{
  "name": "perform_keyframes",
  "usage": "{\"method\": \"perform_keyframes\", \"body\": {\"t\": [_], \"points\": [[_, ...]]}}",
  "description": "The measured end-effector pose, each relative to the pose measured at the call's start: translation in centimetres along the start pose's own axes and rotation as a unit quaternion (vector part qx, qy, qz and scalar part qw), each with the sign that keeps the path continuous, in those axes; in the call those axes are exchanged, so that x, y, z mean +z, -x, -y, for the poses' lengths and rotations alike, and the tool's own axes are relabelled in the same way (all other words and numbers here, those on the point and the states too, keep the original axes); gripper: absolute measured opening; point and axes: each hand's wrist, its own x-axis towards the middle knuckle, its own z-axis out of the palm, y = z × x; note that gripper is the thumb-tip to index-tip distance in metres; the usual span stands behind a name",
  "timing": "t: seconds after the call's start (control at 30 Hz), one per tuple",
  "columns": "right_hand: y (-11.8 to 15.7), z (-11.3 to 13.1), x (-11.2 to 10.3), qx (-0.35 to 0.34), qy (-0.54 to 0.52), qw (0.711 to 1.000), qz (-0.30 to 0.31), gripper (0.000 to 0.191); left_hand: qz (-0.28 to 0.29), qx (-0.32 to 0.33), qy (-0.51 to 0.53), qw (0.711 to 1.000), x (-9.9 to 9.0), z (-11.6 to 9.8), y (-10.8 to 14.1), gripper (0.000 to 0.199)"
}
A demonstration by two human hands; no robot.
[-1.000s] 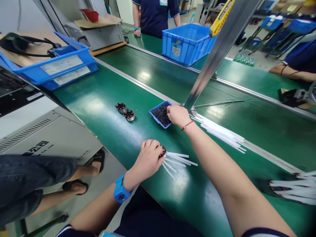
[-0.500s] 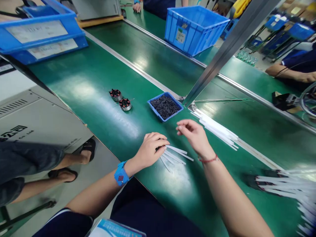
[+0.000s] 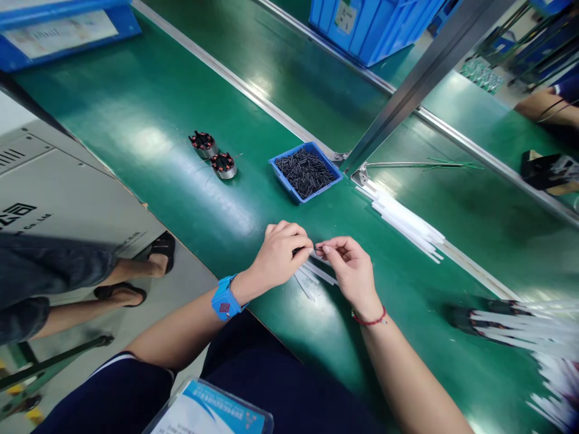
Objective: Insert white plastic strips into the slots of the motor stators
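My left hand (image 3: 279,253) is closed over a motor stator that its fingers almost wholly hide; only a dark bit shows under them. White sleeves (image 3: 308,282) fan out from it to the right, over the green bench. Close to the left fingertips, my right hand (image 3: 353,266) pinches a tiny black sleeve (image 3: 318,248) between thumb and forefinger. Beyond both hands sits a blue tray (image 3: 281,181) full of short black sleeves (image 3: 305,172). Two copper-wound stators (image 3: 203,144) lie together farther left, thin wires sticking out.
Loose white sleeves (image 3: 407,224) lie along the metal rail at right. Nearer me, more stators with white sleeves (image 3: 506,328) stand on the bench. A slanted metal post (image 3: 407,90) rises behind the tray. Blue crates (image 3: 362,30) stand at the back. Another person's legs (image 3: 76,283) show at left.
My right hand has come left and down from near the tray to the left fingertips, with the black sleeve now visible in its pinch. The view has tipped downward.
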Motion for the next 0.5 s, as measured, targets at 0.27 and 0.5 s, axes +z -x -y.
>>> {"method": "perform_keyframes", "body": {"t": [0.27,0.5], "points": [[0.23,-0.11,-0.18,-0.047,0.121,0.991,0.016,0.012,0.006,-0.003,-0.001,1.0,0.0,0.07,-0.01,0.016],[0.18,0.0,-0.07,-0.135,0.264,0.955,0.02,0.012,0.004,0.0,-0.002,1.0,0.13,0.12,0.08,0.016]]}}
